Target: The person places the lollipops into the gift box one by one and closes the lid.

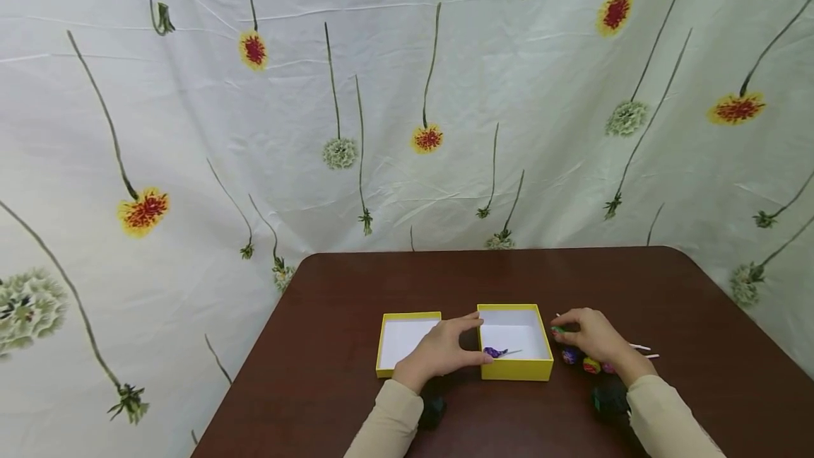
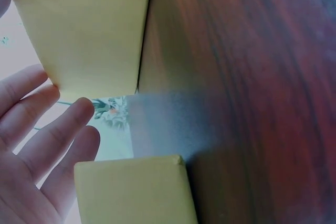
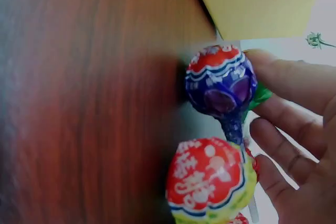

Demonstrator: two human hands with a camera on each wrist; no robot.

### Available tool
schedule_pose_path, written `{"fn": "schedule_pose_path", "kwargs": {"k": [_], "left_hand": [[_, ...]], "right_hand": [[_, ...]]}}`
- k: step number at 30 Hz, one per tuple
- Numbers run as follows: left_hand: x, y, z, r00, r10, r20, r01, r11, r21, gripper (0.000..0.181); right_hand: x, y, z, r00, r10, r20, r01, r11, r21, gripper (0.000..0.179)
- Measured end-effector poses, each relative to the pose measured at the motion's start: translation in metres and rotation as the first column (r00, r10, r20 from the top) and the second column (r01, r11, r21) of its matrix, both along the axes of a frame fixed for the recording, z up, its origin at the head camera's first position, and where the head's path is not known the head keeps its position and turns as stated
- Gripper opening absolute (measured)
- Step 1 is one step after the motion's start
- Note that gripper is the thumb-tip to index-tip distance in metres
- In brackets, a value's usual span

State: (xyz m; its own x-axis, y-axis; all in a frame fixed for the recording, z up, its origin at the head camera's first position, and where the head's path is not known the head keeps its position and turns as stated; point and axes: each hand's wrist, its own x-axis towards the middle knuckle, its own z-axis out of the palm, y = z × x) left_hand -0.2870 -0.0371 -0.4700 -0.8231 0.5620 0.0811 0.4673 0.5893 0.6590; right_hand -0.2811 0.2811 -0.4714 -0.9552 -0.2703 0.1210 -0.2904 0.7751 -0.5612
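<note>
You're at a dark brown table [image 1: 305, 401], grain showing in both wrist views, w/ rounded far corners. Behind it hangs a white cloth [image 1: 394, 76], a bit creased, printed w/ upside-down flowers on long stems.

Your L hand [image 1: 440, 350] holds the yellow box [image 1: 516, 371] by its L side, thumb at the near corner, fingers toward the far one. The box sits upright, white inside, w/ a purple lollipop [image 1: 492, 352] lying near its front wall. The lid [image 1: 400, 338] lies just L of it, white inside up, partly behind your hand.

Your R hand [image 1: 594, 334] pinches the green lollipop [image 1: 557, 330] just R of the box; in the R wrist view it's mostly hidden behind the blue lollipop [image 1: 569, 355]. That one & the red-yellow lollipop [image 1: 591, 366] sit on the table under your hand; a pink lollipop [image 1: 608, 368] is half covered, so the exact no. of sweets is hard to tell. Dark thing [image 1: 609, 398] by your R wrist: can't make out. Both sleeves [image 1: 670, 415] run off the bottom edge.
</note>
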Motion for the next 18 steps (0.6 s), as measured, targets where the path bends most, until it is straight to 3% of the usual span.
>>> {"fn": "schedule_pose_path", "kwargs": {"k": [6, 18], "left_hand": [[-0.001, 0.000, 0.001, 1.000, 0.000, 0.004, 0.000, 1.000, 0.005, 0.074], [0.000, 0.002, 0.000, 1.000, 0.004, -0.006, -0.004, 1.000, -0.001, 0.074]], "right_hand": [[0.001, -0.005, 0.006, 0.997, -0.074, -0.029, 0.072, 0.994, -0.079, 0.031], [0.008, -0.022, 0.032, 0.988, -0.096, -0.118, 0.073, 0.980, -0.183, 0.034]]}}
